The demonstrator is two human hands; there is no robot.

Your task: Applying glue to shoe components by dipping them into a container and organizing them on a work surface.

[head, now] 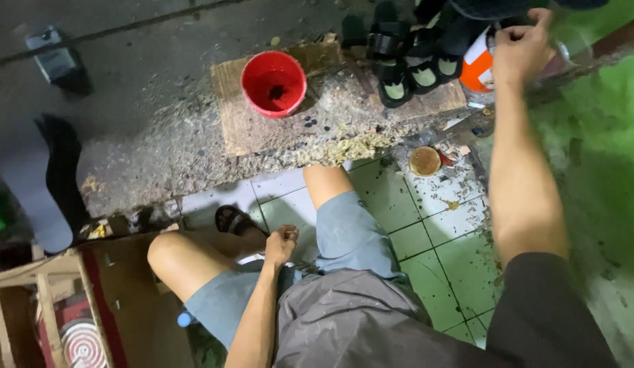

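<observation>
My right hand [520, 49] reaches far forward to the upper right and grips the top of an orange and white container [477, 67] that stands beside a green wall. My left hand [281, 244] rests closed in my lap between my knees, pinching something small that I cannot make out. I sit low with bare knees, in grey shorts and a grey shirt. A red plastic cup [273, 83] stands on a flat piece of cardboard [235, 123] ahead of me.
Several black rollers with pale green faces [407, 65] lie at the cardboard's far right. A round brownish lid [424, 161] lies on the dirty tiled floor. A sandal [232, 219] is by my left knee. A wooden frame [37, 286] stands at lower left.
</observation>
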